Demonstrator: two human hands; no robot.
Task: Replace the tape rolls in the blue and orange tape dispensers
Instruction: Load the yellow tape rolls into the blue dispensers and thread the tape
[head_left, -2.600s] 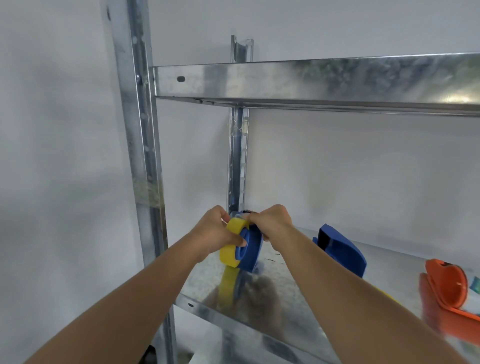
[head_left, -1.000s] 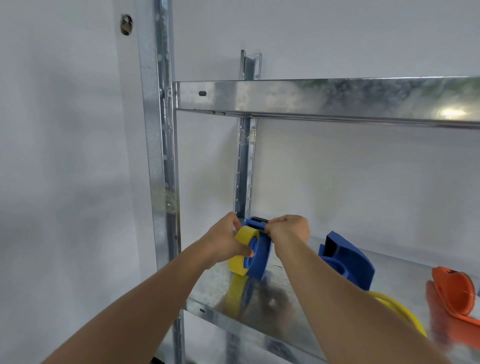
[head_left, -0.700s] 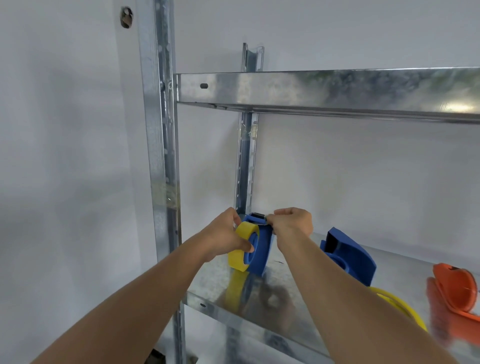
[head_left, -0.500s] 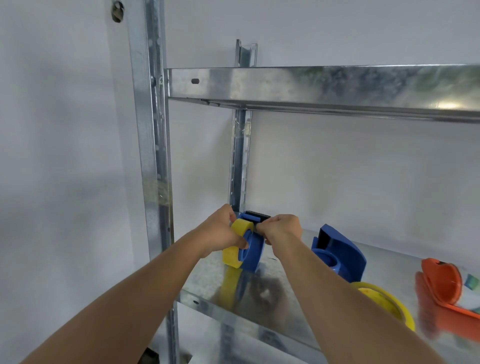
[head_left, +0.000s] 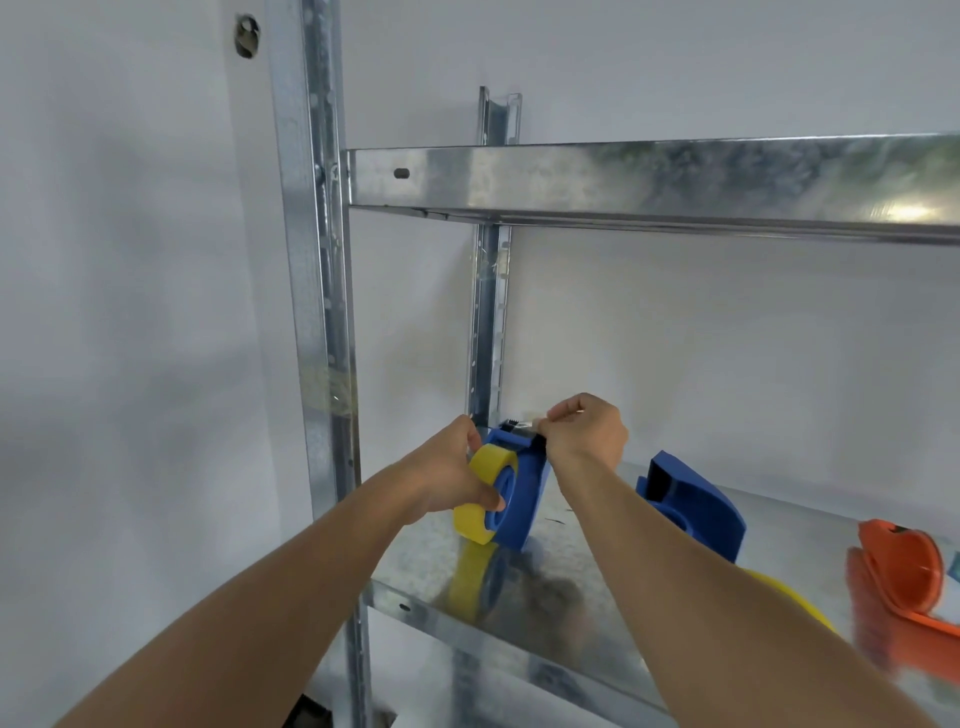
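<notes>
1. Roll sits on the blue dispenser, propped on the shelf; left hand grips both.
2. Right hand pinches the tape end at the cutter.
3. Looks like threading; next, press it onto the teeth.
4. Orange dispenser waits, far right.

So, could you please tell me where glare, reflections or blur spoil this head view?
Head view: a glare spot on the upper shelf beam; the lower shelf mirrors the yellow tape roll and blue dispenser; the orange dispenser at the right edge looks smeared; the uprights bow slightly from the wide lens.
</notes>
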